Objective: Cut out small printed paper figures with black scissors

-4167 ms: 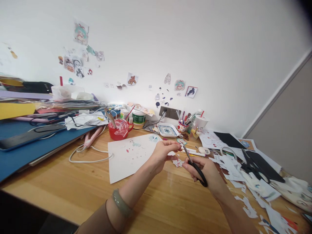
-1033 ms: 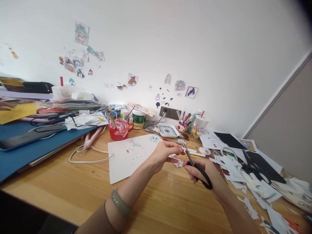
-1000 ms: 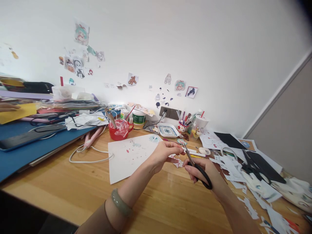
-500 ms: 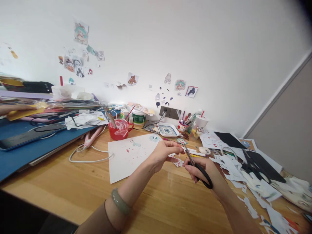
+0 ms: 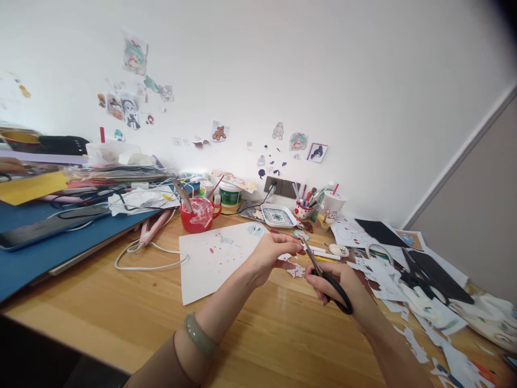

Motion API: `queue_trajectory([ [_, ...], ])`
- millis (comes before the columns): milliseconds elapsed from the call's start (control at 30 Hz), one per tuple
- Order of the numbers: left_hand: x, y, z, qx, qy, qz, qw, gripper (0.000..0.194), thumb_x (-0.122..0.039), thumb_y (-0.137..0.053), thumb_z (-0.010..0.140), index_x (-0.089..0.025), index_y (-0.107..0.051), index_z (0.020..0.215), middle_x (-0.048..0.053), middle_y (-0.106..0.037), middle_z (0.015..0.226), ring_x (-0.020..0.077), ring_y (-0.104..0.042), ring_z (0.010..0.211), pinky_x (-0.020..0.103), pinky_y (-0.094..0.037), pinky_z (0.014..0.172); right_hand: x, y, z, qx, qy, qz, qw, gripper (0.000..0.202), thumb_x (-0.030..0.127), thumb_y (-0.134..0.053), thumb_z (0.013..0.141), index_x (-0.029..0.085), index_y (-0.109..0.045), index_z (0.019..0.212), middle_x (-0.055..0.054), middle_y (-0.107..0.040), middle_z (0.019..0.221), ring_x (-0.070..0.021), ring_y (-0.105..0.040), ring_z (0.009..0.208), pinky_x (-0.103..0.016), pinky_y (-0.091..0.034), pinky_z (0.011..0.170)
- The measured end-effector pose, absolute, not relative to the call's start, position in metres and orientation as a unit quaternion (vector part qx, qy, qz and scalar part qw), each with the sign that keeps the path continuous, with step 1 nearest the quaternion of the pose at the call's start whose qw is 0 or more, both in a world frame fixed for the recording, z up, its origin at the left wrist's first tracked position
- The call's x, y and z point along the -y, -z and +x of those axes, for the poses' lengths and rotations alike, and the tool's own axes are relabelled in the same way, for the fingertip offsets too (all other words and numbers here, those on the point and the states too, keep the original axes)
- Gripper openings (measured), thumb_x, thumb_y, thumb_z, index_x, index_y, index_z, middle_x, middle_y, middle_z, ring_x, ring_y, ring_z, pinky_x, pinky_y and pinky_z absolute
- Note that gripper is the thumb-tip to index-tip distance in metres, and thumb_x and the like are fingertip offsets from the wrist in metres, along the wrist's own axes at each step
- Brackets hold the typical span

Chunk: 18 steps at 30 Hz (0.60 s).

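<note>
My right hand (image 5: 331, 280) is closed round the black handles of a pair of scissors (image 5: 337, 291), whose metal blades point up and left. The blade tips lie right at the fingertips of my left hand (image 5: 274, 256). Those fingers are pinched together on something too small to make out. Below them, a cut paper scrap with red marks (image 5: 297, 270) lies on the wooden table (image 5: 258, 334). A white sheet with small painted shapes (image 5: 214, 261) lies partly behind my left wrist.
A red mug (image 5: 197, 215), a square patterned dish (image 5: 278, 215) and a cup with a straw (image 5: 331, 207) stand along the wall. Paper scraps (image 5: 416, 345) and black scissors (image 5: 420, 275) are at right. Another person's hand (image 5: 11, 165) shows at far left.
At the far left, the yellow paper has moved left and down, and the other person's hand has drawn back. My hands and the scissors look almost unmoved.
</note>
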State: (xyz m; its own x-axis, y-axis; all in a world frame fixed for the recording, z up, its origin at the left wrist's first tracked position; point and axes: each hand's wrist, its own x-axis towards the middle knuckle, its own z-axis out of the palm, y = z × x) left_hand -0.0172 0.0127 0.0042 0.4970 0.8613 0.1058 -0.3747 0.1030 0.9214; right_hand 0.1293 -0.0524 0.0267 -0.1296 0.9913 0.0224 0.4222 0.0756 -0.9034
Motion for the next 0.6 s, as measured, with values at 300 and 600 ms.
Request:
queue_trajectory([
  [300, -0.0149, -0.0014, -0.0166, -0.231, -0.443, 0.507, 0.703, 0.021, -0.029, -0.068, 0.059, -0.013, -0.063, 0.071, 0.005, -0.058, 0.075, 0.0126, -0.051, 0.071, 0.022, -0.044, 0.055, 0.0512, -0.025, 0.1323, 0.64, -0.402, -0.553, 0.35, 0.017, 0.032, -0.06, 0.065, 0.017, -0.052, 0.064, 0.006, -0.044, 0.044, -0.0084, -0.041, 0.04, -0.021, -0.033, 0.042],
  [600, -0.0116, -0.0027, -0.0159, -0.225, -0.432, 0.504, 0.713, 0.019, -0.027, -0.068, 0.059, -0.013, -0.062, 0.07, 0.004, -0.058, 0.074, 0.0118, -0.052, 0.07, 0.021, -0.045, 0.052, 0.0496, -0.023, 0.1335, 0.654, -0.394, -0.542, 0.35, 0.015, 0.03, -0.058, 0.066, 0.016, -0.052, 0.063, 0.006, -0.043, 0.046, -0.0084, -0.041, 0.042, -0.021, -0.034, 0.042],
])
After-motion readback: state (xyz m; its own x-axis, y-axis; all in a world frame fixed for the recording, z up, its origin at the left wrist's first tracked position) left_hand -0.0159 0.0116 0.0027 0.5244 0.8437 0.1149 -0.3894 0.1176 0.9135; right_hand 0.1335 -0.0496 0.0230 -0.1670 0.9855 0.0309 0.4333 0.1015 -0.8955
